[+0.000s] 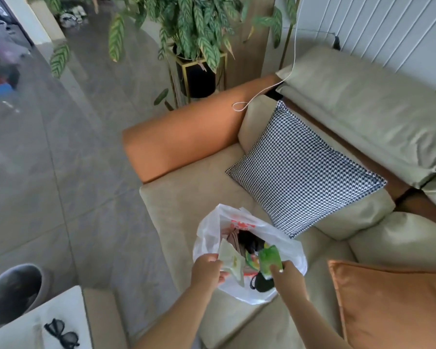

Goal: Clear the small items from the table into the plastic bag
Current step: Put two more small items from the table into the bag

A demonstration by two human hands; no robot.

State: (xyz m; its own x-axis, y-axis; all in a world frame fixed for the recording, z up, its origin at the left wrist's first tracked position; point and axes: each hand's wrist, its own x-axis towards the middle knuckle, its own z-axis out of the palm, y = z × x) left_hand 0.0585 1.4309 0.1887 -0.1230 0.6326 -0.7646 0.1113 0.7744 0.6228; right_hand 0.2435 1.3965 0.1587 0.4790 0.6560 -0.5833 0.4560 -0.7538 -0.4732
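A white plastic bag (212, 230) with red print sits open on the beige sofa seat (186, 197). My left hand (207, 270) grips the bag's left rim and holds the mouth apart. My right hand (286, 273) pinches a green packet (269, 258) over the bag's opening. Inside the bag lie a pale packet (230, 258), dark items and a black mask-like thing (261, 284). Black sunglasses (62, 333) lie on the white table (15, 331) at the bottom left.
A houndstooth cushion (302, 170) leans just beyond the bag, an orange cushion (393, 303) lies to its right. The orange armrest (184, 137) and a potted plant (196, 71) stand behind. A grey round stool (13, 290) sits by the table.
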